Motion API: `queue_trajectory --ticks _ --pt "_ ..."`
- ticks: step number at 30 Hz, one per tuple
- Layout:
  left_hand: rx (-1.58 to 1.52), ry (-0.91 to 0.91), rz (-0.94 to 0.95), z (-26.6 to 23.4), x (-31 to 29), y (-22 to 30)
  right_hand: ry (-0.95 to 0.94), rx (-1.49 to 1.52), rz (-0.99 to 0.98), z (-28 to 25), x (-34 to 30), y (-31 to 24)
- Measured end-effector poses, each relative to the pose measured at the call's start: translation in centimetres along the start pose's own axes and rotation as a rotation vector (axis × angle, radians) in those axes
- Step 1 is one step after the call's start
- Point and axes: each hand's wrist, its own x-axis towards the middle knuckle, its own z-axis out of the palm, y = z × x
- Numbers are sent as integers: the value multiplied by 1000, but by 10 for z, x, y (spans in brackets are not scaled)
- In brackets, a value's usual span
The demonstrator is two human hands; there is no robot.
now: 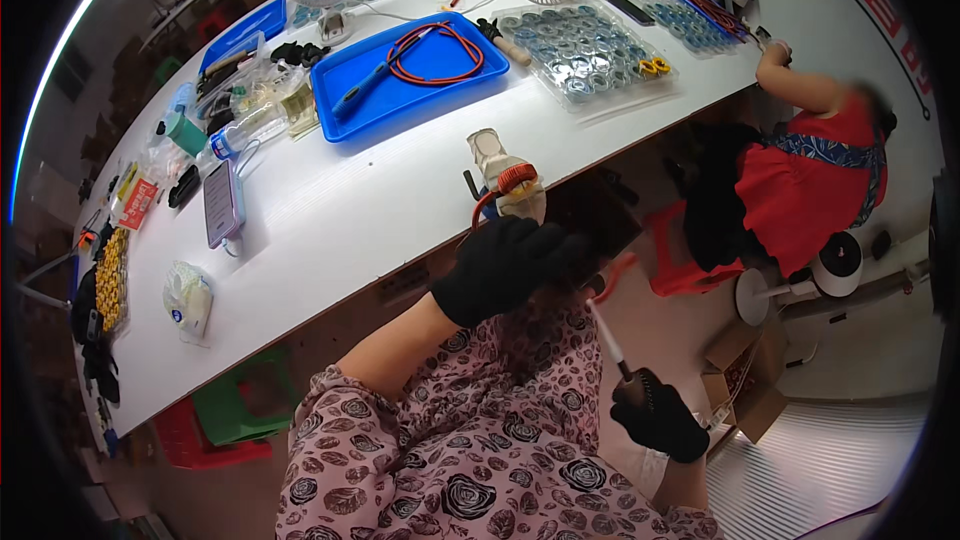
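- The left hand [512,265], black-gloved, reaches toward the table's near edge; its fingertips blur into the dark below that edge, so I cannot tell how wide its grip is or what it holds.
- The black-gloved right hand [663,422] sits lower, clear of the table, fingers wrapped around the dark handle of a slim hand tool [608,337]; the glove covers much of that handle.
- The tool slants up toward the left hand, its shaft pale and straight; its far tip is hard to make out.
- A copper-coloured wound coil [517,177] rests on a pale, worn bench fixture [487,146] at the table's near edge; the glove hides part of the fixture's lower end.
- A red-orange cable [477,212] curves down beside the fixture and vanishes behind the left glove. Red-orange also shows right of that glove, but whether it is the same piece I cannot tell.
- Behind the fixture, toward the white table's [330,240] far edge, a blue tray [440,95] carries a looped red-orange cable and a blue-handled tool.
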Motion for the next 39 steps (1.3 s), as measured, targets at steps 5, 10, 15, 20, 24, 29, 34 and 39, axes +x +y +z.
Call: queue_trajectory --ticks 5,10,15,20,24,29,34,39 --pt "202 325 46 -23 16 -13 750 46 -196 2 24 -20" --pt "-376 663 -466 -32 52 -90 423 -81 -146 7 59 -37" --pt "-1198 527 -904 29 55 -142 -57 49 -68 12 99 -44" --pt "-1359 487 -956 62 34 -139 -181 283 25 29 142 -78" --pt "-1378 451 -918 66 34 -136 -209 329 -92 22 144 -88" --pt "-1337 394 -691 50 15 -133 -320 491 32 19 121 -73" --pt "-769 686 -797 12 -27 -95 -606 1030 102 9 63 -27" --pt "-241 521 -491 9 -26 -17 -600 1586 473 6 -14 36"
